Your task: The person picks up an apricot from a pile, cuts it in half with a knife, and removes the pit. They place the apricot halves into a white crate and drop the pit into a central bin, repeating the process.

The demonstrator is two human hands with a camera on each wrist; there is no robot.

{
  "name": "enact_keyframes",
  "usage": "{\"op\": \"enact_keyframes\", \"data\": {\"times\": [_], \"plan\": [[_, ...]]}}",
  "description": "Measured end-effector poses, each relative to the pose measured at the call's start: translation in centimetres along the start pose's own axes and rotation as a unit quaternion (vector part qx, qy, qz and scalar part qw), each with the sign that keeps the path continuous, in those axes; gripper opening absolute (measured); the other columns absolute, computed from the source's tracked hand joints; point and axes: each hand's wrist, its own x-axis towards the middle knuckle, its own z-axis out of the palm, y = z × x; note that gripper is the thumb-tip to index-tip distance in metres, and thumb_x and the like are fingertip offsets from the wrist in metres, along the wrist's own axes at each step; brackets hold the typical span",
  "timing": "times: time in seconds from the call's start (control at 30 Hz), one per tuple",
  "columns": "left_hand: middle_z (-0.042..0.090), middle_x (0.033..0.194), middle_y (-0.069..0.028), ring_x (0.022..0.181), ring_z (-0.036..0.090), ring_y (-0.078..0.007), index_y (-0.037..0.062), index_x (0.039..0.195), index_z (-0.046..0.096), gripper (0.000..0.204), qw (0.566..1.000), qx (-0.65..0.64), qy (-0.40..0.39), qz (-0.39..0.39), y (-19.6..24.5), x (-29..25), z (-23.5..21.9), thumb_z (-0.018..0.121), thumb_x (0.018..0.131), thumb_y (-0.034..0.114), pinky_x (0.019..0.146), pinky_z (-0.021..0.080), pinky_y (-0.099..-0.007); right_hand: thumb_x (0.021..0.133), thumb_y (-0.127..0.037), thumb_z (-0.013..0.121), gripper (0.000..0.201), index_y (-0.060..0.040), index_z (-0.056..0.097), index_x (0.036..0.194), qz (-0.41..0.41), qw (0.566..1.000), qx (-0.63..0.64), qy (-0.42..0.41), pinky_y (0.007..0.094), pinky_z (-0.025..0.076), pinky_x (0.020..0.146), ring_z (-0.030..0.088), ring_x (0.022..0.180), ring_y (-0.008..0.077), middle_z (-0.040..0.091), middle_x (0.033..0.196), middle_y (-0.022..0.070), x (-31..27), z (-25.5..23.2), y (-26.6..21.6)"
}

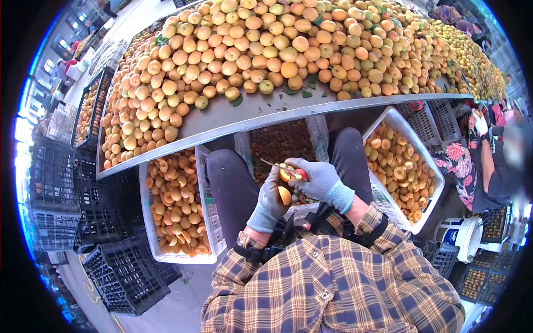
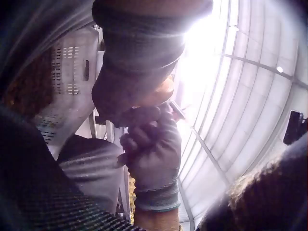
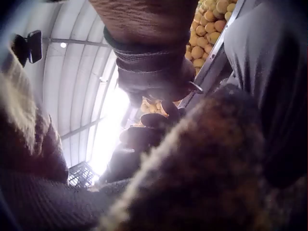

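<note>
Both hands wear grey gloves and meet over the lap in the head view. My right hand (image 1: 321, 181) grips a small knife with a red handle (image 1: 301, 174); its thin blade (image 1: 267, 162) points left across the left fingers. Between the hands an orange apricot (image 1: 286, 172) shows, cut into, right at the blade. My left hand (image 1: 266, 204) holds fruit, with an apricot half (image 1: 283, 195) in its palm. In the left wrist view the gloved right hand (image 2: 154, 149) shows curled fingers close to the left hand. Dark sleeve and glove hide much of the right wrist view.
A heap of whole apricots (image 1: 266, 41) covers the metal table (image 1: 239, 119) ahead. White crates of apricot halves stand left (image 1: 208, 222) and right (image 1: 436, 194). Between the knees, another crate (image 1: 242, 147) holds dark reddish-brown pieces. Black crates (image 1: 125, 277) lie left; another person (image 1: 483, 161) sits right.
</note>
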Motion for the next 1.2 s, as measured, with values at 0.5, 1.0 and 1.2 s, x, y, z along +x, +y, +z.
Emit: {"op": "enact_keyframes", "data": {"times": [0.5, 1.0, 1.2], "plan": [[0.062, 0.089, -0.0054, 0.064, 0.054, -0.0129, 0.0049, 0.107, 0.058, 0.049, 0.996, -0.089, -0.011, -0.012, 0.7, 0.1, -1.1, 0.051, 0.090, 0.051, 0.047, 0.042, -0.0221, 0.081, -0.009, 0.067, 0.035, -0.0028, 0.059, 0.114, 0.011, 0.973, 0.214, 0.084, 0.0268, 0.048, 0.084, 0.063, 0.092, 0.0147, 0.067, 0.101, 0.0097, 1.1, 0.8, 0.9], [0.062, 0.081, -0.0024, 0.070, 0.061, -0.0162, 0.0129, 0.096, 0.057, 0.061, 0.994, -0.006, 0.035, 0.098, -1.7, 0.7, -1.5, 0.046, 0.080, 0.070, 0.066, 0.053, -0.0309, 0.074, -0.021, 0.074, 0.032, -0.0048, 0.066, 0.100, -0.070, 0.993, 0.093, -0.002, 0.0338, 0.050, 0.068, 0.063, 0.076, 0.0290, 0.063, 0.083, 0.0125, 0.4, 2.5, 0.0], [0.058, 0.071, 0.0015, 0.051, 0.053, -0.0117, 0.0151, 0.094, 0.058, 0.058, 0.982, 0.030, 0.153, 0.105, -2.0, 0.6, 1.1, 0.042, 0.083, 0.070, 0.041, 0.043, -0.0272, 0.070, -0.011, 0.077, 0.026, -0.0037, 0.065, 0.091, -0.032, 0.988, 0.144, 0.034, 0.0300, 0.048, 0.063, 0.062, 0.067, 0.0213, 0.063, 0.076, 0.0096, 0.2, 3.0, 0.3]]}}
